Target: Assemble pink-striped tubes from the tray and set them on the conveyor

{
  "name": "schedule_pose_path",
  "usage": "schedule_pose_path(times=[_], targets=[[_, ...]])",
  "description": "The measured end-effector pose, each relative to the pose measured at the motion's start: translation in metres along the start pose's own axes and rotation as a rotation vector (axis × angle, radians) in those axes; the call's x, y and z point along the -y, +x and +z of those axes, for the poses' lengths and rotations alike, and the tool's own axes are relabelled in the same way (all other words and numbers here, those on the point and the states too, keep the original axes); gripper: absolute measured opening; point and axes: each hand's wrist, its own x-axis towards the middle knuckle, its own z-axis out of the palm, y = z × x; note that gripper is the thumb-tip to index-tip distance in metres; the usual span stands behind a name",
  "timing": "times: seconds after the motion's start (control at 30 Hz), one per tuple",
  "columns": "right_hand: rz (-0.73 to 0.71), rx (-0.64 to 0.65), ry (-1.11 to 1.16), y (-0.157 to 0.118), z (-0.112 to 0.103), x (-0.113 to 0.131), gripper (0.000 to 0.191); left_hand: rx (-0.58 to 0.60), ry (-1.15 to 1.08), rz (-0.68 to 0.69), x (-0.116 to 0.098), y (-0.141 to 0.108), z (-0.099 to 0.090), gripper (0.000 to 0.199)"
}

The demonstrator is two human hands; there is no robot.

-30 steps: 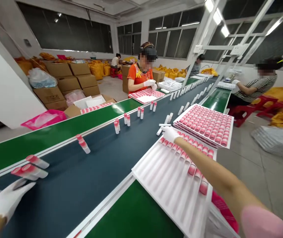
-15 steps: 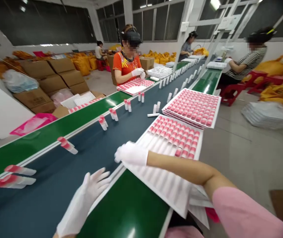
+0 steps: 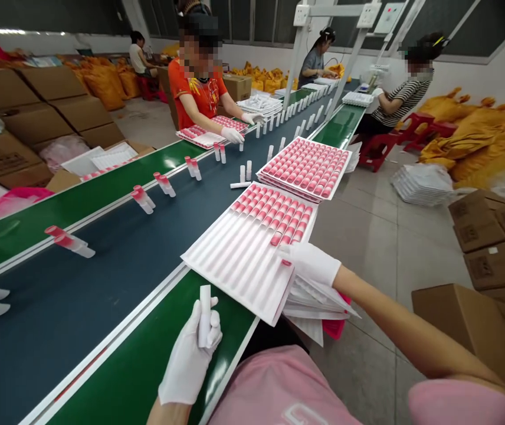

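My left hand (image 3: pixel 193 348), in a white glove, is closed round a white tube (image 3: pixel 205 316) above the green side strip. My right hand (image 3: pixel 310 262), also gloved, is at the right side of a white grooved tray (image 3: pixel 230 248), with its fingers closed on a tube whose pink end (image 3: pixel 286 262) shows. Pink and white tubes (image 3: pixel 279 212) fill the tray's far part; its near grooves hold none. A stack of full trays (image 3: pixel 305 168) lies just beyond. Pairs of tubes (image 3: pixel 71 242) stand along the dark belt (image 3: pixel 124 283).
Across the belt a person in orange (image 3: pixel 199 88) handles tubes over another tray. Further back, other people sit beside the line. A white tube (image 3: pixel 240 185) lies on its side on the belt. Cardboard boxes (image 3: pixel 469 330) stand on the floor at right.
My left hand has closed and now holds a white tube. My right hand has moved from the tray's left edge to its right side. The view has shifted, and the person in orange reaches out.
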Motion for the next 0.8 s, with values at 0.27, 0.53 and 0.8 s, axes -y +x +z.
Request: schedule_pose_path(times=[0.27,0.53,0.8], targets=[[0.069,-0.011,0.168,-0.024,0.012,-0.008,0.03,0.133,0.152,0.121,0.0,-0.021,0.01,0.039],[0.249,-0.406,0.795,-0.01,-0.019,0.078,0.034,0.041,0.522,0.351,0.003,-0.038,0.013,0.039],[0.076,-0.379,1.059,0.029,-0.03,0.17,0.029,-0.116,0.721,0.523,-0.002,-0.04,-0.001,0.034]])
